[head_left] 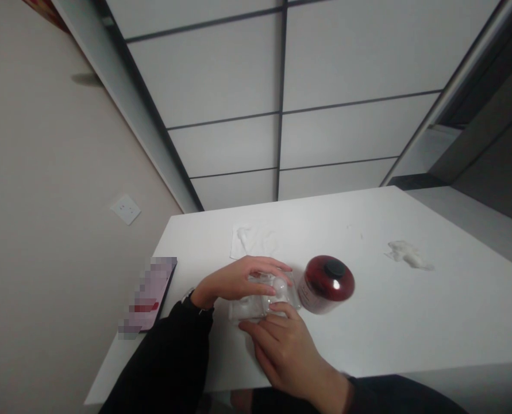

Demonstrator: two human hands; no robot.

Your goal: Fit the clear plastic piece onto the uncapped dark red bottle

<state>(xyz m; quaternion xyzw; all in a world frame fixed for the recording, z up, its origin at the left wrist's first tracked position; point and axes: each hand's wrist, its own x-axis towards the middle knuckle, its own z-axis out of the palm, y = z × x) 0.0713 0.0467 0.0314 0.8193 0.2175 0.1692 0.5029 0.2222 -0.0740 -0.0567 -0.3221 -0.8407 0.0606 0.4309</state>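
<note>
A clear plastic container (245, 309) lies on the white table, partly covered by my hands. A rounded whitish piece (280, 286) shows between my fingers on its right part; I cannot tell what it is. My left hand (242, 280) reaches over the container from the far left side, thumb and fingers gripping its top. From the near side, my right hand (284, 340) holds the front edge with bent fingers. Just right of the container stands a dark red, rounded bottle (328, 282) with a black cap, apart from both hands.
Behind my hands lies a thin white sheet (256, 240). A crumpled whitish tissue-like piece (408, 255) rests on the right of the table (393, 322). At the left edge is a phone-like flat object (154, 293), partly blurred. White panelled doors (234, 80) stand behind.
</note>
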